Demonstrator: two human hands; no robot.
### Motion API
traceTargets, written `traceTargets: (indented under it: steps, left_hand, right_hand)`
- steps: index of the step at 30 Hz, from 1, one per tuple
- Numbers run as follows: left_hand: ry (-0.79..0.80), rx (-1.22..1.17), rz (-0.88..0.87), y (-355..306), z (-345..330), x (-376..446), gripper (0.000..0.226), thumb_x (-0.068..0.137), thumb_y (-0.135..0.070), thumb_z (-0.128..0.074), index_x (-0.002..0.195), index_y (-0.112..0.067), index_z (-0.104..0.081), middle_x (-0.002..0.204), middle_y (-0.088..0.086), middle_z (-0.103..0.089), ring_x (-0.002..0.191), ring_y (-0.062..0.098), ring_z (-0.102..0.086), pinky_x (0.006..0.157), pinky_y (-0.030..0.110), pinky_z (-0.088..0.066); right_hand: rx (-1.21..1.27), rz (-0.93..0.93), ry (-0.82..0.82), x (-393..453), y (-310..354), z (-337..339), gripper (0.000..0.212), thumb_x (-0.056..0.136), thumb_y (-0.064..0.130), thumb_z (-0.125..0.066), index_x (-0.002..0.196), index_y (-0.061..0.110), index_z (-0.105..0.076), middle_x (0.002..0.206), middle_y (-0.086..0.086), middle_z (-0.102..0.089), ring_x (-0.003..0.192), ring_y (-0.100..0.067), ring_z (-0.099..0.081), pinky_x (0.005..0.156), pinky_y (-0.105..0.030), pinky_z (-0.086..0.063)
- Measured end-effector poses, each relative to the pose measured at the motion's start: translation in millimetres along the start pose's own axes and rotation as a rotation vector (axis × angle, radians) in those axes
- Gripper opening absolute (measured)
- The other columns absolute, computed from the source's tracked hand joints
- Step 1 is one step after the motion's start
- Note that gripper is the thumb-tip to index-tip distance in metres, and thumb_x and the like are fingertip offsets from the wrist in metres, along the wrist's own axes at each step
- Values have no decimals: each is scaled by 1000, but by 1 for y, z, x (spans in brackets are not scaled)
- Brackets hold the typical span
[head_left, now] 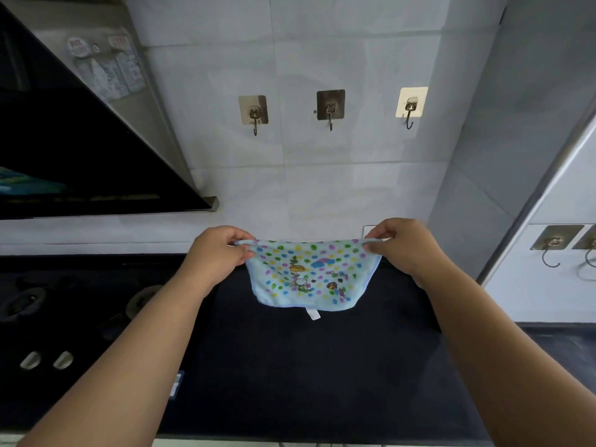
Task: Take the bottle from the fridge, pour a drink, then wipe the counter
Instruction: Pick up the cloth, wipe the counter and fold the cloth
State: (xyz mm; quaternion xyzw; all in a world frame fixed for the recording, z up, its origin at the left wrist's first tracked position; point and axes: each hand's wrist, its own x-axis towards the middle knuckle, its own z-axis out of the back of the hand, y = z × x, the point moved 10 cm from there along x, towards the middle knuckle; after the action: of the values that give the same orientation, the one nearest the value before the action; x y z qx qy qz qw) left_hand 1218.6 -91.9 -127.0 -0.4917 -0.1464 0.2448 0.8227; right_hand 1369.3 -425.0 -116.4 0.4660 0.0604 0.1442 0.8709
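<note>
Your left hand (pixel 222 250) and right hand (pixel 403 246) each pinch top corner of cloth (pixel 309 275); cloth hangs spread between them, above dark tabletop (pixel 322 366), below wall hooks (pixel 330 109); looks light, limp, non-slip; likely bunches if released, so keep corner grips or fold into pad; open tabletop beneath; hob (pixel 48 304) to left, cabinet side (pixel 532 221) close on right; bottle not in view.

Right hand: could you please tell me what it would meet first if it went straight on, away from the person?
Probably the white tiled wall behind the counter; the right hand pinches the dotted blue cloth, and depth is unclear.
</note>
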Motion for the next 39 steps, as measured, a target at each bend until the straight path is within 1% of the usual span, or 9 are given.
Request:
traceTargets:
  steps: [3, 6, 12, 17, 22, 27, 31, 36, 39]
  left_hand:
    - [89, -2, 58, 12, -12, -3, 14, 91, -10, -78, 100, -20, -78, 104, 2, -77, 93, 11, -76, 88, 29, -62]
    - [137, 100, 60, 24, -22, -3, 14, 86, -27, -84, 99, -25, -79, 100, -6, -76, 94, 10, -73, 89, 30, -60]
    - [134, 140, 80, 43, -45, 6, 10, 94, -21, -75, 100, -29, -77, 102, -3, -74, 100, 18, -71, 94, 41, -61]
    - [28, 194, -22, 33, -44, 21, 17, 96, -19, -71, 110, -20, -80, 99, -8, -72, 102, 18, -70, 98, 39, -57]
    - [-83, 192, -95, 17, -38, 24, 17, 94, -18, -72, 108, -17, -81, 105, -6, -75, 102, 13, -68, 96, 33, -55]
    - [38, 308, -26, 59, -67, 12, 11, 96, -23, -71, 101, -25, -80, 96, -12, -72, 91, 7, -66, 78, 25, -49]
    - [160, 413, 28, 120, -98, -16, 13, 96, -19, -69, 99, -23, -81, 94, -8, -73, 86, 8, -66, 71, 22, -46]
    - [361, 459, 151, 200, -129, -73, 16, 94, -22, -71, 87, -34, -76, 91, -13, -72, 87, 5, -68, 77, 23, -54]
    - [453, 455, 189, 228, -137, -97, 10, 94, -29, -72, 88, -36, -77, 93, -14, -73, 88, -1, -67, 77, 18, -52]
  right_hand:
    - [-16, -32, 25, 1, -9, -5, 11, 87, 11, -78, 87, 20, -73, 82, 2, -72, 77, -14, -65, 62, -24, -48]
    - [26, -68, 58, 3, -21, -13, 9, 86, 11, -79, 88, 17, -72, 85, -2, -75, 80, -18, -71, 69, -32, -61]
    - [15, -102, 76, 11, -43, -32, 11, 86, 6, -77, 90, 16, -75, 81, -2, -73, 83, -23, -74, 83, -37, -65]
    - [29, -38, -5, 25, -36, -28, 16, 90, 11, -71, 96, 23, -79, 89, 10, -72, 87, -7, -65, 70, -20, -49]
    - [20, 25, -118, 30, -31, -20, 18, 91, 12, -68, 100, 23, -80, 92, 19, -70, 88, -4, -65, 75, -22, -52]
    - [-47, -53, -64, 16, -76, -52, 16, 93, 13, -67, 99, 23, -78, 95, 9, -71, 89, -10, -64, 75, -27, -53]
    - [-95, -154, 65, -16, -136, -96, 17, 91, 14, -70, 91, 28, -78, 86, 13, -70, 81, -10, -65, 61, -17, -44]
    - [-202, -267, 247, -75, -203, -138, 19, 89, 14, -69, 86, 31, -77, 83, 15, -71, 79, -5, -66, 56, -5, -40]
    - [-253, -312, 346, -101, -228, -149, 17, 88, 19, -75, 82, 35, -74, 84, 14, -70, 82, -8, -67, 60, -12, -42]
